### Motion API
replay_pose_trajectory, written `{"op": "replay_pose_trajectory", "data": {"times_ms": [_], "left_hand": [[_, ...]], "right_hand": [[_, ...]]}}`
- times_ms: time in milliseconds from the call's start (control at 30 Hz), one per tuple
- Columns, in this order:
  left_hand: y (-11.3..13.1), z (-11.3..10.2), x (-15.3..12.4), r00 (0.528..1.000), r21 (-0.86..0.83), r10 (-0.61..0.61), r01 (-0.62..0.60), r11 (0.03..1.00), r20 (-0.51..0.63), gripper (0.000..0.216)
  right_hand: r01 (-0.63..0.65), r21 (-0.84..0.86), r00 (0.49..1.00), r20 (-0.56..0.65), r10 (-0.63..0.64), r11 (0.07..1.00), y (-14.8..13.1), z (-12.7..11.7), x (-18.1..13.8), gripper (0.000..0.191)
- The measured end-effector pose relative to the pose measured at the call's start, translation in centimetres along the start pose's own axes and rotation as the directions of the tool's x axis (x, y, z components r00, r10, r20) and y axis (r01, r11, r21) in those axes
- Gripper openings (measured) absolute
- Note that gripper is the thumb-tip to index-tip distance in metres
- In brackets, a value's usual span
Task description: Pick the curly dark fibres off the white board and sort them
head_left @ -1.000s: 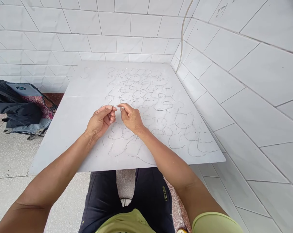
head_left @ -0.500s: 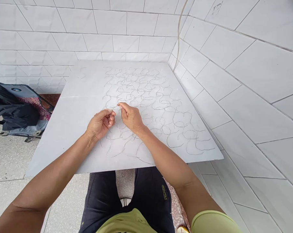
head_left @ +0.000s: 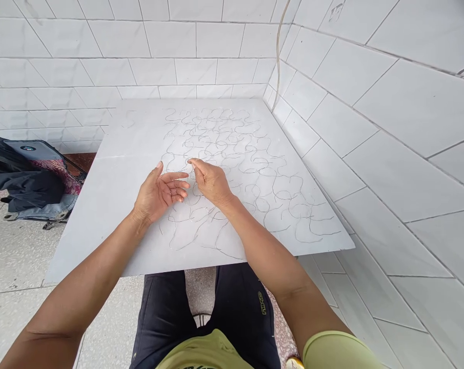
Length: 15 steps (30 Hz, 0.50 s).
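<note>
A white board [head_left: 112, 174] lies across my lap, covered with several thin dark wire curls [head_left: 255, 169] laid out in loops. My left hand [head_left: 160, 191] hovers over the board's near middle, palm turned inward, its fingers spread with nothing in them. My right hand [head_left: 210, 180] sits just right of it, thumb and forefinger pinched together at the tip, seemingly on a thin wire that is too fine to make out. The two hands almost touch.
White tiled walls [head_left: 370, 128] close in behind and to the right. A thin cord [head_left: 278, 51] hangs down the corner. On the floor at the left lies a dark bag with clothes [head_left: 27, 174]. My dark trousers [head_left: 201, 318] show below the board.
My left hand has let go of its pinch and spread its fingers. My right hand stays pinched in much the same place.
</note>
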State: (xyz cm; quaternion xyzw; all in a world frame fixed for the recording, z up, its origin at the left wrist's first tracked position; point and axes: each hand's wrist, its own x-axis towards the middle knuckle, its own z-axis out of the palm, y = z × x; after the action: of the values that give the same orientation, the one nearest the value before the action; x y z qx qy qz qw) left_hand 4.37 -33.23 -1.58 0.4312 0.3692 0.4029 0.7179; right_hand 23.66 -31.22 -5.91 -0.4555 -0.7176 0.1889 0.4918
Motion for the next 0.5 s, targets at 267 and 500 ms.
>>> {"op": "replay_pose_trajectory", "data": {"times_ms": [267, 500], "left_hand": [[-0.7, -0.4, 0.0, 0.999, 0.19, 0.021, -0.027, 0.981, 0.031, 0.041], [-1.4, 0.5, 0.0, 0.999, 0.319, 0.052, -0.045, 0.947, -0.015, 0.02]], "right_hand": [[0.094, -0.145, 0.996, 0.002, -0.094, 0.985, 0.6, -0.2, 0.2, 0.037], [0.132, -0.347, 0.99, 0.093, -0.106, 0.928, 0.4, -0.2, 0.1, 0.038]]}}
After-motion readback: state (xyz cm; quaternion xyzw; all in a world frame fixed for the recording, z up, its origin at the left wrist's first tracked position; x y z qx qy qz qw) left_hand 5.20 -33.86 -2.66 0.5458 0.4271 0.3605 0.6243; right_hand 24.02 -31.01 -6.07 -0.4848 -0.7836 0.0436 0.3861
